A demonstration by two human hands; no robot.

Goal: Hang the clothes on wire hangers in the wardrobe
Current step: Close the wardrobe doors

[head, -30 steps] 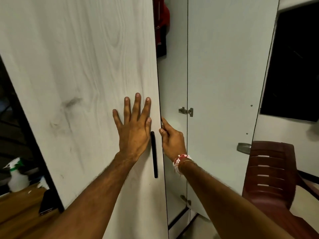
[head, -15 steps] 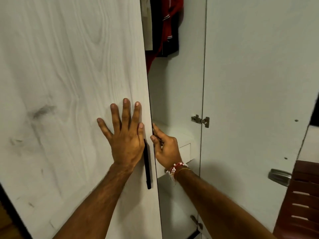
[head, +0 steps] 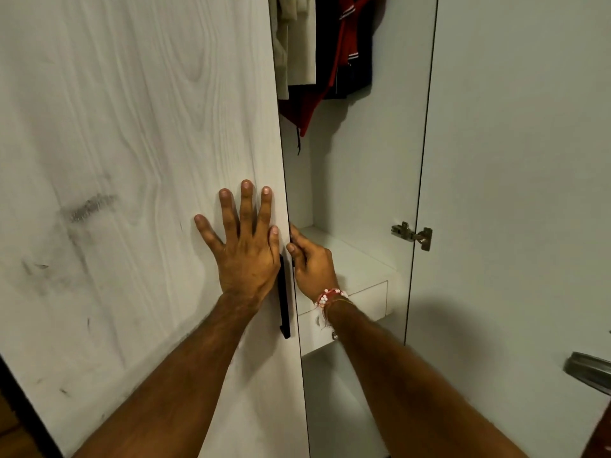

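My right grip (head: 310,264) clamps the upright edge of the door (head: 148,143); my left grip (head: 246,259), fingers apart, presses flat beside it.

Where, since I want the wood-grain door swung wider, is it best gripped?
By the black bar handle, below the left hand: it runs upright beside the free edge of the door, so curl fingers round it from the open, right side.
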